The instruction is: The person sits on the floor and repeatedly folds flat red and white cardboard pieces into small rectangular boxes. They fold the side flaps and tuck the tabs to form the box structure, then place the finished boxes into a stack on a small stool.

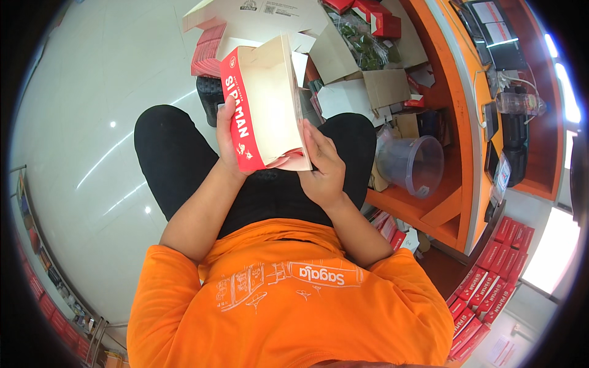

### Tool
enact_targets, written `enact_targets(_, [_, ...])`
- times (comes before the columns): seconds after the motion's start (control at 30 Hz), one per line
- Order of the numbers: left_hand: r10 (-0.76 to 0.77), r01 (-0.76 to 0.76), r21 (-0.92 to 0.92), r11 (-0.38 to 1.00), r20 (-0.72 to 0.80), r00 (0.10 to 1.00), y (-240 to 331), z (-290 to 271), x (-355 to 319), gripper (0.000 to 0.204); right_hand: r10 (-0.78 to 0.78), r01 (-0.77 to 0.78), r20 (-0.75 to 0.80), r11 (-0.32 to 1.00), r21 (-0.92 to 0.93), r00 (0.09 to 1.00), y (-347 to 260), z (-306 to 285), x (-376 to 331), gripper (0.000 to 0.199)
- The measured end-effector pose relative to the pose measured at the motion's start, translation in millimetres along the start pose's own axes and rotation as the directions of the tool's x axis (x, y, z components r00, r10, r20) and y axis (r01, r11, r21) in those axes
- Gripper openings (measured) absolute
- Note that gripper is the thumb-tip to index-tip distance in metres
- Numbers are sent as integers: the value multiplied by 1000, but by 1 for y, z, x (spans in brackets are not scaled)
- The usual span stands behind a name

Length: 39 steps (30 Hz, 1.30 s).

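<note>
Between my two hands, above my lap, is a cardboard box [265,92] with a red printed side wall and a cream inside. It stands with its open side towards me, and a flap is bent inward at its near end. My left hand [229,141] is wrapped round the red wall, its thumb lying on the print. My right hand [323,161] grips the opposite wall near the lower corner, with its fingers against the cardboard. Just beyond the box is a stack of flat red-edged cartons [208,52].
An open brown carton [334,52] at the far right holds green-leaf packs and small red boxes [385,26]. A clear plastic bucket [412,164] lies by the orange desk [457,122] on my right. Red boxes [485,285] are stacked at the lower right.
</note>
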<state>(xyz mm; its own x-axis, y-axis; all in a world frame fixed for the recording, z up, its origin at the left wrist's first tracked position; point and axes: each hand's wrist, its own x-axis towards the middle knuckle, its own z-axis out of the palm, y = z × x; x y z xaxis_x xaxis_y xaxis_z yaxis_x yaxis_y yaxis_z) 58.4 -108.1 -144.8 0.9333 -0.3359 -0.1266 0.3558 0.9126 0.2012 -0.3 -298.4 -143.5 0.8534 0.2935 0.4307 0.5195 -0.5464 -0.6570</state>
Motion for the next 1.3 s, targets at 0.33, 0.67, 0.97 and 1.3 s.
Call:
enact_targets(0.33, [-24, 29, 248, 968, -23, 999, -28, 8, -9, 90, -12, -19, -294, 994, -103, 956, 0, 4, -1, 103])
enact_targets(0.67, [348, -312, 826, 469, 152, 925, 10, -10, 11, 57, 648, -297, 26, 313, 902, 761, 44, -45, 14, 59])
enact_targets(0.97, [108, -205, 978, 24, 202, 974, -1, -5, 3, 85, 743, -259, 253, -110, 960, 620, 74, -17, -6, 59])
enact_targets(1.3, [226, -293, 582, 758, 187, 956, -18, -27, 8, 45, 720, -209, 233, -123, 970, 654, 82, -10, 6, 60])
